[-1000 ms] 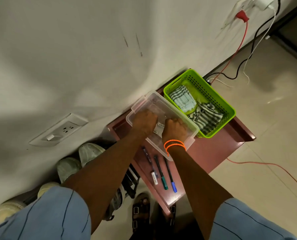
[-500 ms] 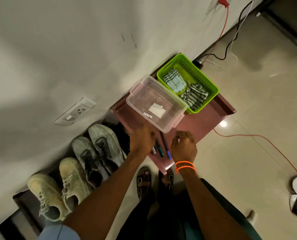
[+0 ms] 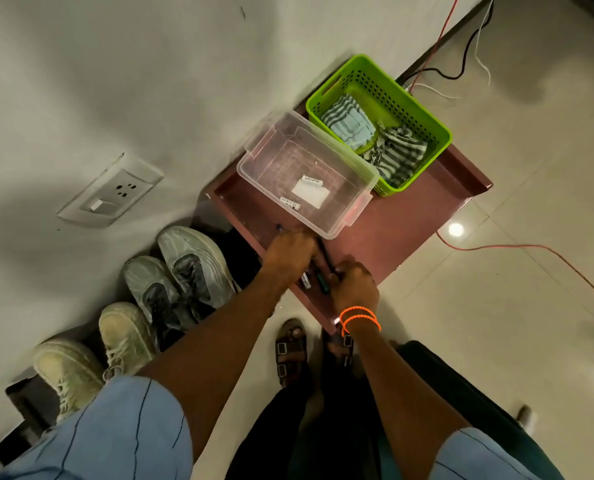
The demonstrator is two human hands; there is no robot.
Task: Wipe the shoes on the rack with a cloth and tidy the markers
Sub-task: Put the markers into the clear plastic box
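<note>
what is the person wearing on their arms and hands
Both arms are bare from short light blue sleeves with thin dark lines. The right hand has two bright orange beaded bands at the wrist. The left hand wears nothing visible.

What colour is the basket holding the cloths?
Bright green, with perforated walls. The basket shows clearly in the head view, beside the clear plastic box.

I see the tub [image 3: 309, 174] on the surface [image 3: 403, 230], basket [image 3: 378, 116] just behind-right of it holding cloths [image 3: 375, 140]. Markers [image 3: 314, 277] lie before the tub, between my hands. Shoes [image 3: 170, 282] sit left on the rack [image 3: 25, 403].
</note>
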